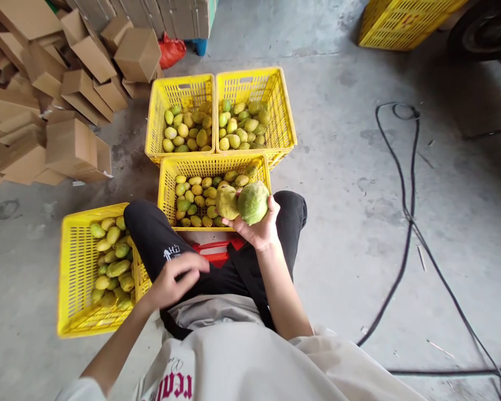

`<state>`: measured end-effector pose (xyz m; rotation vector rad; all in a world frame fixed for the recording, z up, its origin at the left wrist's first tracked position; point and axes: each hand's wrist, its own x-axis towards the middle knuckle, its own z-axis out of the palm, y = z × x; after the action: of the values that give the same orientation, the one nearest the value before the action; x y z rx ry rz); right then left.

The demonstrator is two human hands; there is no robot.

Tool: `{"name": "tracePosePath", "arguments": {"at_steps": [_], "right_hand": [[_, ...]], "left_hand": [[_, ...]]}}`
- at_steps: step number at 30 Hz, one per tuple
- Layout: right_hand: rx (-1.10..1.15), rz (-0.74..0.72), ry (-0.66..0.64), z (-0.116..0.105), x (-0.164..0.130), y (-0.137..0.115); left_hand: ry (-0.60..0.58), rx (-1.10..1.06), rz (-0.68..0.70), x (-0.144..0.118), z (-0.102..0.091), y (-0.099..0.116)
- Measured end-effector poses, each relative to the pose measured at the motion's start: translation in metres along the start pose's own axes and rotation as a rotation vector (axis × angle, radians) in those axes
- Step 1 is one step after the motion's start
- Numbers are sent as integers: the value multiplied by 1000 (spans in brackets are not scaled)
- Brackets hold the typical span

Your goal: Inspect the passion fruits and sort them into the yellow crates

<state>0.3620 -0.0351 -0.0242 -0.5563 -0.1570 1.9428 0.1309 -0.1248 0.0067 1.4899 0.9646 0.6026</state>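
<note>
My right hand (259,229) is raised over the near crate with its fingers closed around two papaya-like fruits. One is a rough, pale green fruit (253,203); the other, a yellower fruit (227,201), sits against its left side. Above my left thigh, my left hand (176,279) holds nothing, its fingers stretched out and slightly blurred. The near yellow crate (165,192), between my knees, contains many small yellow-green fruits (197,195). Beside my left leg stands another yellow crate (73,267) with longer green-yellow fruits (117,268).
Two more yellow crates (152,120) of fruit stand side by side beyond the near one. Cardboard boxes (73,145) are heaped at the left. A black cable (411,214) loops over the concrete floor on the right. A yellow crate (394,25) and a wheel (484,33) are far right.
</note>
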Motion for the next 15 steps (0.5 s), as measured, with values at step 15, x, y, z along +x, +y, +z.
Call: {"name": "tracePosePath", "arguments": {"at_steps": [15], "right_hand": [[-103,140,65,-41,35,40]], "left_hand": [[202,-1150,-229,136,14,-91]]}}
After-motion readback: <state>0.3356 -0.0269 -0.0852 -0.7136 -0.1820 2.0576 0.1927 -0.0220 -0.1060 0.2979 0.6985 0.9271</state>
